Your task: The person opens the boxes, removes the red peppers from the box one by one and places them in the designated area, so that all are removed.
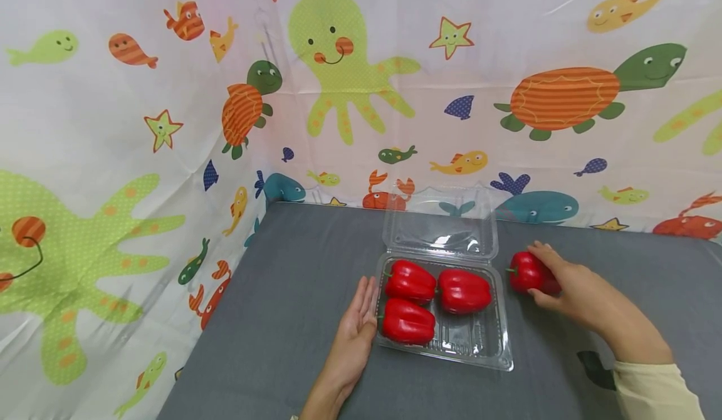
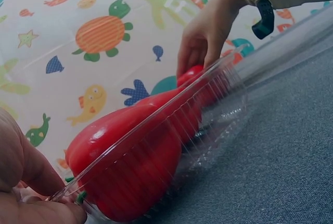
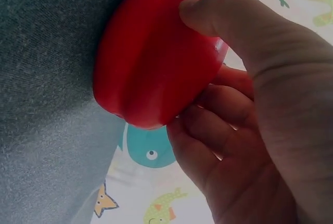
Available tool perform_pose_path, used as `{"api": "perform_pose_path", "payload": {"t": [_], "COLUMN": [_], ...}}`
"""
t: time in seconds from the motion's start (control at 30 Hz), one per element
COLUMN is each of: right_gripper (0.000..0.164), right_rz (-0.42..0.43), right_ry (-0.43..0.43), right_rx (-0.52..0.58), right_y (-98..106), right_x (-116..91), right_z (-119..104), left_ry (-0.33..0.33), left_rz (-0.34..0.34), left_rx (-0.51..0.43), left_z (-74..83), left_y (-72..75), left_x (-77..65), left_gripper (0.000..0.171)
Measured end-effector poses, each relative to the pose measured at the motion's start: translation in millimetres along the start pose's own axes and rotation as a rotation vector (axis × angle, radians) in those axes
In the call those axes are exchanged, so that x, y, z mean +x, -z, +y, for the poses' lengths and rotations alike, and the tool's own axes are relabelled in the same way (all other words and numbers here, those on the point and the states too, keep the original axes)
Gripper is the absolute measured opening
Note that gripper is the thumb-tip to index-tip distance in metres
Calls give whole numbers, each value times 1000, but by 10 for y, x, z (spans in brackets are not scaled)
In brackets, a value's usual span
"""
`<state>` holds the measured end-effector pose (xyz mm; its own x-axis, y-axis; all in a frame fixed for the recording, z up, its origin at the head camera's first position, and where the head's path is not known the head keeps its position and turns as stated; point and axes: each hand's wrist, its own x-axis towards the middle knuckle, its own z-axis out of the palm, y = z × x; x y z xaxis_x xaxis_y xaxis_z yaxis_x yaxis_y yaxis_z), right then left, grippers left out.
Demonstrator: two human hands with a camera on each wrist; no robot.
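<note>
A clear plastic clamshell container [image 1: 474, 345] lies with its lid [image 1: 440, 232] folded back. Three glossy red bell peppers sit inside: one at upper left [image 1: 412, 281], one at lower left [image 1: 407, 321] and one on the right [image 1: 465, 291]. My left hand [image 1: 352, 332] is at the container's left side, thumb and fingers pinching its rim, as the left wrist view shows. To the right of the container, my right hand [image 1: 581, 294] grips another red bell pepper [image 3: 151, 57], thumb on one side and fingers on the other, close over the grey tabletop.
The grey cloth-covered table [image 1: 293, 269] ends at a curtain [image 1: 361, 125] printed with sea animals, which hangs behind and to the left. A dark leaf-shaped patch [image 1: 596, 370] shows beside the right sleeve [image 1: 654, 388].
</note>
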<state>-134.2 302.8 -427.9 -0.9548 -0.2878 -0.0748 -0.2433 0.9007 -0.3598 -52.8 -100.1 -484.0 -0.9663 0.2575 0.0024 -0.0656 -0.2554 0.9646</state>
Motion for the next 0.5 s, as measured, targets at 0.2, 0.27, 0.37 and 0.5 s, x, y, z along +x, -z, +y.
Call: {"api": "perform_pose_path", "payload": {"t": [0.2,0.27,0.37,0.5], "right_gripper": [99,101,103,103], "right_rz": [-16,-22,-28,-28], "right_ry": [6,6,8,14], "right_rx": [7,14,22,25], "right_y": [6,7,8,-3], "right_x": [12,18,24,34], "right_z": [2,8,20,32], "left_ry": [-4,-3,0,4], "left_rz": [4,5,6,9], "left_rx": [-3,-7,-14,-16], "left_z": [4,7,12,18], "left_y": [4,1,-3,-5], "left_x": [-10,-12,-9,-3], "left_gripper": [74,74,75,75]}}
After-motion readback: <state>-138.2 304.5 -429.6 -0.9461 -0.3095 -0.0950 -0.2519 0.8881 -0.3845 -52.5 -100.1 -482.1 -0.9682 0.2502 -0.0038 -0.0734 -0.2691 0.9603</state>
